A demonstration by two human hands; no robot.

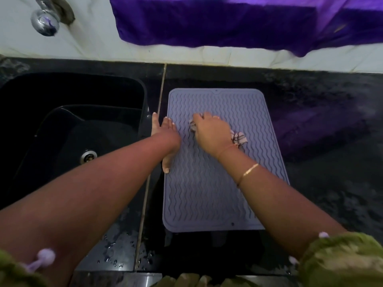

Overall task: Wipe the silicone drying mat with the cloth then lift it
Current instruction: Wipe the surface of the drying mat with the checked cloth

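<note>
We see the mat [207, 193] lying flat on the black counter [321, 183], just to the right of the sink [72, 121]. It is a pale grey-purple mat with wavy lines all over it. Its long side runs away from us toward the white wall [83, 44], and its short sides are at the near end and the far end. The far end has a tiny notch in the middle of its edge. On the far half of the mat sits the cloth [239, 139], white with dark check lines and all bunched up. Our right hand [211, 133] is on top of it, with the fingers curled over the cloth and gripping it against the mat. A bit of cloth sticks out on the right of the hand. Our left hand [165, 131] is spread out flat with straight fingers, holding nothing, and it rests on the left edge of the mat and the counter beside it. A thin gold bracelet [249, 170] is on the right wrist. A pale strip [153, 152] runs along the counter between sink and mat. Water drops [116, 251] shine on the near counter. In the black sink we see 1 round drain [88, 156]. A shiny tap [44, 21] sticks out above it. A purple fabric [217, 21] hangs over the wall.
</note>
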